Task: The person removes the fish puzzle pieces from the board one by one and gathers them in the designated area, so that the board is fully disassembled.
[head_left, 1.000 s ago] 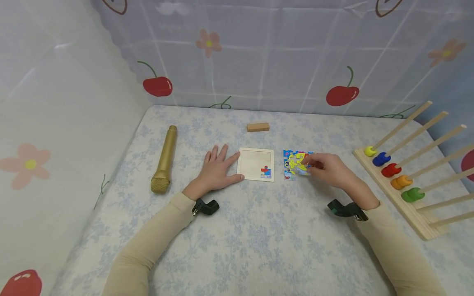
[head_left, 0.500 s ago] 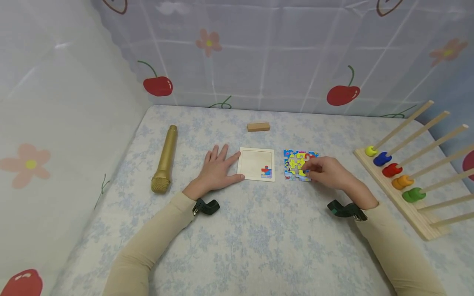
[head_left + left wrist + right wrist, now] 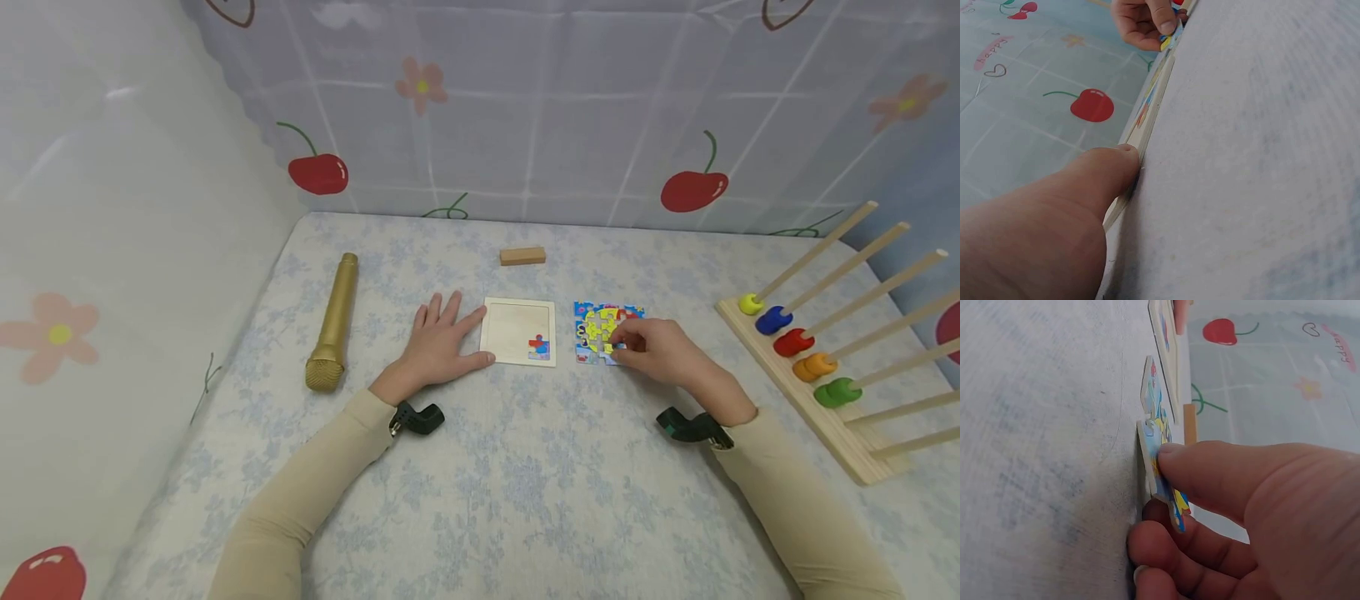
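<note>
My left hand (image 3: 438,346) lies spread on the cloth, thumb and index finger touching the left edge of a shallow wooden puzzle tray (image 3: 489,332). In the tray's lower right corner sit red and blue jigsaw pieces (image 3: 538,347). Right of the tray, a colourful jigsaw puzzle (image 3: 597,325) lies on the table. My right hand (image 3: 660,352) is at its lower right corner, hiding part of it. In the right wrist view, the thumb presses on top of a puzzle piece (image 3: 1153,456), with curled fingers at its edge; the piece is slightly tilted.
A gold microphone (image 3: 333,325) lies left of my left hand. Behind the tray is a small wooden block (image 3: 522,256). A wooden peg rack (image 3: 810,392) with coloured rings and upright rods stands at the right. A patterned curtain (image 3: 525,108) hangs behind the table.
My right hand has come slightly down and toward me, from over the puzzle's right side to its lower right corner, uncovering the upper right pieces. The left hand stays still.
</note>
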### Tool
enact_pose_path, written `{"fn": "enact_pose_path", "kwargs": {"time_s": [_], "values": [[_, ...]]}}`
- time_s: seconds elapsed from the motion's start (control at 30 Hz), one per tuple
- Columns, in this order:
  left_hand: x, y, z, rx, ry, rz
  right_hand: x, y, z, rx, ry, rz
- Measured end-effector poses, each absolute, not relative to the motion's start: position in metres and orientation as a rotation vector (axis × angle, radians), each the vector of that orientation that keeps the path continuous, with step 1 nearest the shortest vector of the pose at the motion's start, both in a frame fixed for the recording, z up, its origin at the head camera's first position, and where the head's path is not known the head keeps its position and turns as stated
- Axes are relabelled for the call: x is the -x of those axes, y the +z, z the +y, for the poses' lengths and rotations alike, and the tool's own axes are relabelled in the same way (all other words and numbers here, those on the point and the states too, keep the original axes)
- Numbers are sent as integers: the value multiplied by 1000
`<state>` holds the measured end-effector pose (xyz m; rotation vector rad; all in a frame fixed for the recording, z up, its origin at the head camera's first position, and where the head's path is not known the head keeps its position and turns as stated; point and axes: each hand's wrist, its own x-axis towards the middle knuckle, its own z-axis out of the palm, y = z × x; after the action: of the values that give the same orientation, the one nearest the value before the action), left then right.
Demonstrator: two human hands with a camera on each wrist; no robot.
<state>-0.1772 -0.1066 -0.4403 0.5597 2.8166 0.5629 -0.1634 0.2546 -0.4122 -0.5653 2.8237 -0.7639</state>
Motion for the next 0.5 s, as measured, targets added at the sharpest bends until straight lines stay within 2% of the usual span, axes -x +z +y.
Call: {"fn": "enact_pose_path", "kwargs": {"time_s": [0.5], "values": [[177,-439,-106,-552,554,2815,161,-415,250,453,-813,2852]]}}
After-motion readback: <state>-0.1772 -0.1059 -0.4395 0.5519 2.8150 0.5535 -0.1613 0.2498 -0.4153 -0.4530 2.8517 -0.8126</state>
